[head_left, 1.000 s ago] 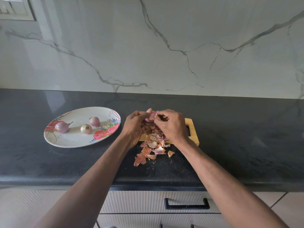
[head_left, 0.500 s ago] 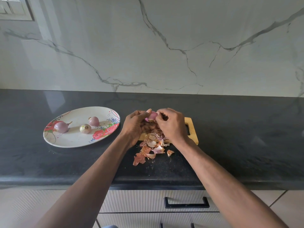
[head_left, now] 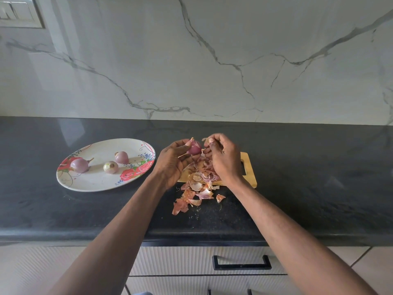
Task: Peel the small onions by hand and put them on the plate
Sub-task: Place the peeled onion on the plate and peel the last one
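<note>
Above the cutting board (head_left: 249, 165), the left hand (head_left: 173, 161) grasps a small onion (head_left: 194, 147) while the right hand (head_left: 223, 159) pinches a peel strip (head_left: 205, 139) just right of it.

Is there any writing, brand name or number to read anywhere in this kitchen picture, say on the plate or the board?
None: no word, number or brand shows anywhere.
Plate: only painted roses and swirls, no lettering.
Wooden board: plain, no mark visible.
Wall switch plate: no marking can be made out.
Drawer front: no label.
</note>
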